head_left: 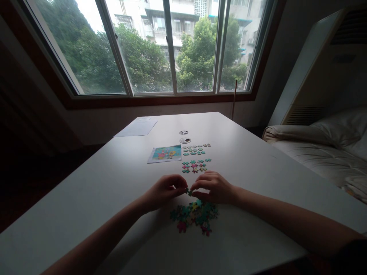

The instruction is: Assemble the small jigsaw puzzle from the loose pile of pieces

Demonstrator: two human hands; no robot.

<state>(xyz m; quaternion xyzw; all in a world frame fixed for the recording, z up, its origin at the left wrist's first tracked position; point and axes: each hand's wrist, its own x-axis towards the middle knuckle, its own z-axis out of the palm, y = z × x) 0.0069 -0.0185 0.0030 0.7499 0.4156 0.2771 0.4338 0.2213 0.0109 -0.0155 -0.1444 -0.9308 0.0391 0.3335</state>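
Between my two hands is a small green jigsaw puzzle piece (188, 191). My left hand (169, 187) pinches its left side with thumb and fingers. From the right, my right hand (211, 187) has its fingertips closed at the piece's other edge. Just below them lies a loose pile of puzzle pieces (195, 214), mostly green with some yellow and pinkish red. Beyond my hands, several pieces (194, 166) lie spread in rows, with more rows (193, 150) farther back. A picture card (166, 154) with cartoon figures on a turquoise ground lies left of the rows.
The white table (94, 198) narrows toward the window (172, 49). Two small round items (185, 140) lie behind the card. Sheets of paper (137, 127) rest at the far left corner. A pale sofa (315, 145) stands to the right, with a tall cabinet-like unit (312, 65) behind it.
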